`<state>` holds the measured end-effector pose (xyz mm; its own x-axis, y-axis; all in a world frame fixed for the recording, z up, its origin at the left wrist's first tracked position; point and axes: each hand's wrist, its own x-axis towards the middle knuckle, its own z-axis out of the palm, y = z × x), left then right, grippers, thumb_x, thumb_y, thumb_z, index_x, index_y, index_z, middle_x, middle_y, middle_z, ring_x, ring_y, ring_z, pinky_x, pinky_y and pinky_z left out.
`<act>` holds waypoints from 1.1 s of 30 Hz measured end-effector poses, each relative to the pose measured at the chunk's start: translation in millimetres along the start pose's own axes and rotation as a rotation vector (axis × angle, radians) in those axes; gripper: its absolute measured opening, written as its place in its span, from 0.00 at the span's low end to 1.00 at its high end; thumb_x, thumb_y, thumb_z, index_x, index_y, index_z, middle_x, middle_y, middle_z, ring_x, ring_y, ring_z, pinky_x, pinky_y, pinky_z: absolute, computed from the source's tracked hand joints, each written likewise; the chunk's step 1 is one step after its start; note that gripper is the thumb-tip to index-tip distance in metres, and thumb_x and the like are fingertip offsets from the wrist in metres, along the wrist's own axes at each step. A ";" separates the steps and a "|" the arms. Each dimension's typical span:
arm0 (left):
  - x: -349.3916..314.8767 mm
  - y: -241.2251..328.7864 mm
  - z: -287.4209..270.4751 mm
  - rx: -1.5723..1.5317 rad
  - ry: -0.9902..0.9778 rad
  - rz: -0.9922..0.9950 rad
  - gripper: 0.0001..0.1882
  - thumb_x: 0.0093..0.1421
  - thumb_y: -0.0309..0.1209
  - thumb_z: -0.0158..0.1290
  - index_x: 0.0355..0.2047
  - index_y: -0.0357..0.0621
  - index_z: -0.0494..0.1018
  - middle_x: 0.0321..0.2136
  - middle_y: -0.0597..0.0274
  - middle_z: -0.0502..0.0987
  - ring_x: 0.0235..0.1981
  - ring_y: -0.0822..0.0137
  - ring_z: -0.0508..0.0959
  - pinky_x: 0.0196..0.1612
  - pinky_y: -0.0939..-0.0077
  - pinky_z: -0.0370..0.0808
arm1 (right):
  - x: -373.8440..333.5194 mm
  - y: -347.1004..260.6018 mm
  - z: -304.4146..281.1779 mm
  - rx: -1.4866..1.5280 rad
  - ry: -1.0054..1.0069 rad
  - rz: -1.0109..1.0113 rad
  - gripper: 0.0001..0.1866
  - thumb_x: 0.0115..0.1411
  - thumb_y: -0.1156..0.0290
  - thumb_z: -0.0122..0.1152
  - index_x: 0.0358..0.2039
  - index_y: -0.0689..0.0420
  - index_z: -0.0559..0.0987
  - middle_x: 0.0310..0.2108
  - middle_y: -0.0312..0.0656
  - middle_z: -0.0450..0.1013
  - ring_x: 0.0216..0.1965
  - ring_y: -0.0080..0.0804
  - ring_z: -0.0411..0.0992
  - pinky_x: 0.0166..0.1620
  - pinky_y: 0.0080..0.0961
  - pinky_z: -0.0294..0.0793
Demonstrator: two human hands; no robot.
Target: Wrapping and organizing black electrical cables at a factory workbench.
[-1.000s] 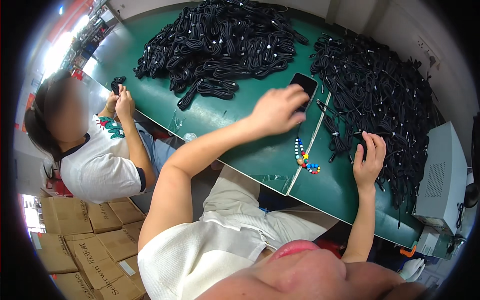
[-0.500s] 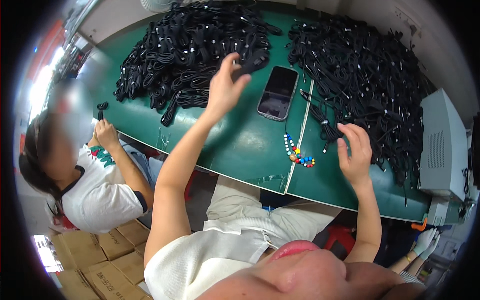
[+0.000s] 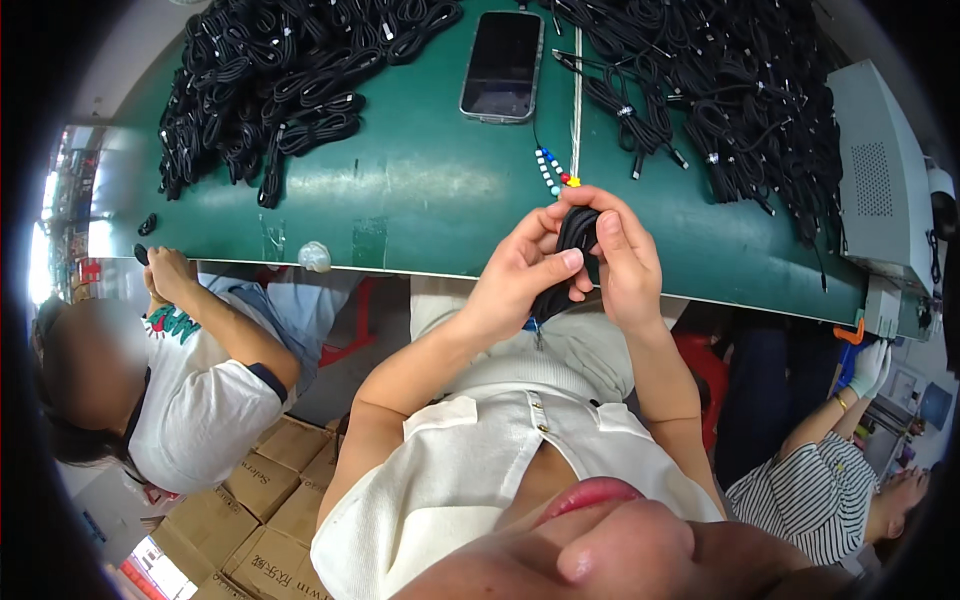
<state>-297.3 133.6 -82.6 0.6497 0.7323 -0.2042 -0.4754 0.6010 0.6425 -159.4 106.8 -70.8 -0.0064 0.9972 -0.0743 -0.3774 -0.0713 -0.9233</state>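
A coiled black cable [image 3: 576,238] is held between both my hands, just over the near edge of the table. My left hand [image 3: 520,268] grips it from the left, the thumb pressed along its side. On the other side, my right hand [image 3: 628,258] has its fingers curled round the top and right of the coil. Beyond the fingers lies a strap of coloured beads [image 3: 548,170], partly hidden by them. It hangs from a dark-screened phone [image 3: 502,65] lying on the green table [image 3: 410,180].
Heaped black cables [image 3: 270,70] cover the back left, with another cable pile [image 3: 730,90] at right. A grey metal box [image 3: 875,170] stands at the right end. One co-worker [image 3: 215,400] sits at left, another [image 3: 815,460] at right. Cardboard boxes [image 3: 290,500] are stacked low left.
My left hand has come down from the left cable pile toward me, and my right hand has moved left to meet it. Both now hold a coiled cable. The view has shifted downward.
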 end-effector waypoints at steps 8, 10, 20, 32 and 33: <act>-7.2 -1.7 -10.2 -0.134 -0.061 -0.041 0.10 0.55 0.23 0.52 0.39 0.39 0.68 0.33 0.57 0.74 0.26 0.73 0.73 0.31 0.79 0.73 | 3.0 0.2 8.1 0.041 -0.059 -0.005 0.23 0.66 0.58 0.35 0.50 0.62 0.67 0.45 0.47 0.70 0.36 0.22 0.70 0.35 0.15 0.69; -7.7 -1.1 -10.0 -0.139 -0.037 0.021 0.10 0.55 0.23 0.52 0.38 0.38 0.69 0.33 0.59 0.74 0.27 0.73 0.73 0.32 0.80 0.73 | 6.4 -1.5 18.0 0.028 0.033 -0.119 0.20 0.65 0.60 0.41 0.48 0.63 0.68 0.43 0.44 0.69 0.38 0.26 0.70 0.40 0.19 0.69; -17.0 -5.8 -8.6 0.336 0.102 0.353 0.14 0.55 0.21 0.53 0.42 0.33 0.67 0.37 0.63 0.72 0.37 0.77 0.70 0.39 0.83 0.69 | -3.9 15.6 7.1 -0.273 0.119 -0.230 0.09 0.56 0.72 0.58 0.32 0.65 0.72 0.32 0.39 0.67 0.33 0.24 0.71 0.38 0.18 0.69; -24.6 0.8 -2.3 0.162 -0.042 0.160 0.15 0.58 0.24 0.49 0.44 0.36 0.61 0.38 0.54 0.72 0.33 0.71 0.75 0.37 0.80 0.74 | 17.9 -22.5 9.5 -0.274 0.429 -0.493 0.09 0.60 0.68 0.54 0.29 0.60 0.70 0.25 0.31 0.66 0.25 0.13 0.60 0.28 0.10 0.60; -27.6 -1.9 -0.1 0.097 -0.046 0.131 0.14 0.59 0.24 0.48 0.44 0.37 0.60 0.38 0.54 0.72 0.33 0.70 0.76 0.37 0.78 0.74 | 21.7 -28.4 11.4 -0.219 0.420 -0.514 0.09 0.60 0.67 0.54 0.30 0.60 0.70 0.24 0.31 0.65 0.24 0.13 0.59 0.28 0.11 0.59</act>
<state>-314.3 112.3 -78.3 0.6137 0.7854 -0.0813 -0.4995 0.4659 0.7303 -159.4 130.7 -41.8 0.4985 0.8156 0.2936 -0.0412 0.3606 -0.9318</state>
